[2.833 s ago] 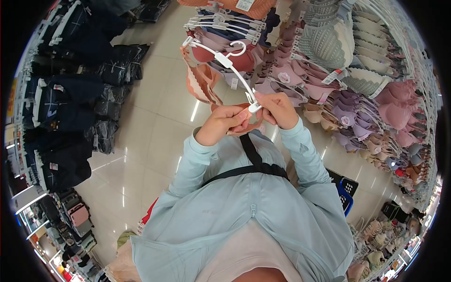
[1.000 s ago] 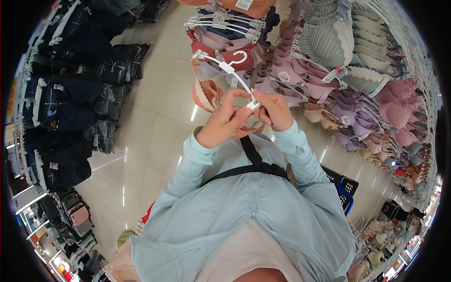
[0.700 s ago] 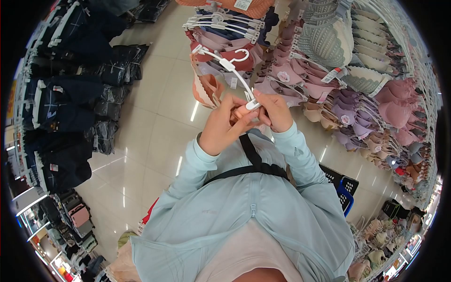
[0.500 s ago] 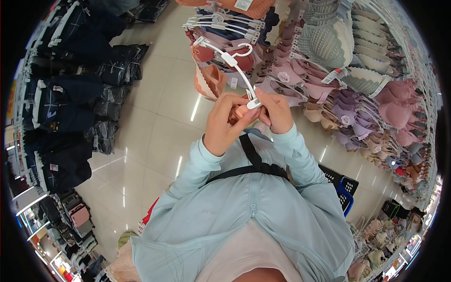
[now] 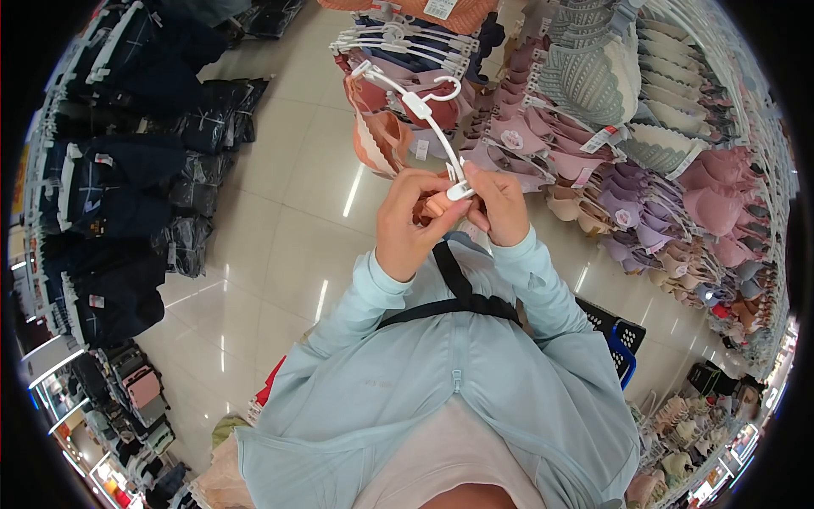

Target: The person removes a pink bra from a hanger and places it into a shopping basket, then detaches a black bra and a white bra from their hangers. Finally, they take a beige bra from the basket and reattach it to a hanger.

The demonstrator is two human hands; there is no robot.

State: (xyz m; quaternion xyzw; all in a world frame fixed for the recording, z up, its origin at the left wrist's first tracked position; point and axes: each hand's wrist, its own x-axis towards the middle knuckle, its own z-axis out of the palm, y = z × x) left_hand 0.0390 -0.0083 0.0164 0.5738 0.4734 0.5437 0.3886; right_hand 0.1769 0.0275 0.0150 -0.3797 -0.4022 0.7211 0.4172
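A white plastic hanger (image 5: 434,124) slants up from my hands, its hook toward the upper right. An orange bra (image 5: 379,140) hangs from the hanger's far end, and more of its fabric is bunched between my hands. My left hand (image 5: 405,222) is closed on that fabric, with the thumb beside the hanger's near clip. Fingers and thumb of my right hand (image 5: 502,206) pinch the hanger at this clip end. The fingers partly hide how fabric and clip meet.
Racks of bras (image 5: 572,140) stand ahead and to the right, with a row of white hangers (image 5: 407,47) just beyond my hands. Dark garments (image 5: 127,178) hang on the left over a tiled floor (image 5: 288,246). A black and blue basket (image 5: 623,343) is near my right side.
The bra hanging from the hanger's far end has swung slightly to the right and its cup looks fuller. My hands have barely shifted and keep their hold.
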